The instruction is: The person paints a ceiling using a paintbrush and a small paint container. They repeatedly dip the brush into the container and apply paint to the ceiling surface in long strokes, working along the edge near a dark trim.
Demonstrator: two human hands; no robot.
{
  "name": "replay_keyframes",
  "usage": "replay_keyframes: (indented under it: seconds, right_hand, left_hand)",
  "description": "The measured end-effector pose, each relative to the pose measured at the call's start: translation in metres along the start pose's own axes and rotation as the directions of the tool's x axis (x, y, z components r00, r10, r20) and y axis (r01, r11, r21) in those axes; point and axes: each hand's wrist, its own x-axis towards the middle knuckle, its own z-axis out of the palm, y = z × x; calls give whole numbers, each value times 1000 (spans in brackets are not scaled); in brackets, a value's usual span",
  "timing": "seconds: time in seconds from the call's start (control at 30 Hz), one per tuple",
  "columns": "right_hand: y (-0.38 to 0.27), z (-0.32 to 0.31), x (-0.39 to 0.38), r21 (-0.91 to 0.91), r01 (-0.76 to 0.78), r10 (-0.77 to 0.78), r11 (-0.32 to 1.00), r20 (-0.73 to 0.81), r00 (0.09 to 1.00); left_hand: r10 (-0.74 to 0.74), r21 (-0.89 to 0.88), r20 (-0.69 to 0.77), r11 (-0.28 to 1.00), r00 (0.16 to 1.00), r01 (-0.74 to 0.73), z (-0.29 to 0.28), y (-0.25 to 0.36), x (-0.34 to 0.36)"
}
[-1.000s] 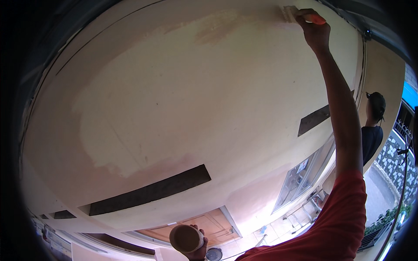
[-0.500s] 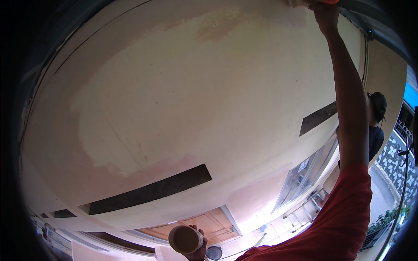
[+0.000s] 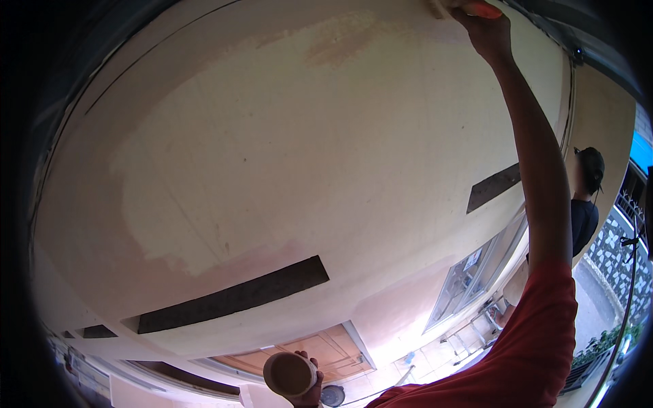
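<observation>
High on the wall (image 3: 306, 149), my right hand (image 3: 491, 32) is closed around a paintbrush (image 3: 441, 8) with an orange handle. The bristles reach the upper edge of the picture, at or close to the wall. Pinkish paint covers the outer parts of the wall, around a paler cream patch in the middle. Low in the picture, my left hand (image 3: 314, 389) wraps around a round paint tub (image 3: 288, 375), its open mouth facing me. Something brownish or beige shows inside the tub; its level is hard to make out.
Dark slot openings (image 3: 235, 296) cut the wall. Below are a wooden door (image 3: 313, 353), a window (image 3: 469, 275), a dark bucket (image 3: 333, 395) and a ladder (image 3: 469, 340) on the tiles. At right, another person in a dark cap (image 3: 590, 170) stands near the wall.
My right hand has moved left and slightly down along the top of the wall with the paintbrush. The left hand and tub stay put. The other person has shifted a little.
</observation>
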Motion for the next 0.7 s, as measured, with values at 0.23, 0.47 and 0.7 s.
replay_keyframes:
  seconds: [0.23, 0.47, 0.7]
  right_hand:
    - [-35, 18, -21, -524, 273, -355, 807, -60, 933]
    - [-125, 118, -68, -343, 329, -368, 880, -55, 928]
    - [-207, 144, -75, 530, 53, -62, 846, -1, 998]
  left_hand:
    - [14, 42, -11, 999, 1000, -14, 7, -9, 1]
    - [33, 98, 24, 995, 999, -36, 3, -11, 3]
    - [7, -17, -1, 1000, 1000, -7, 8, -13, 6]
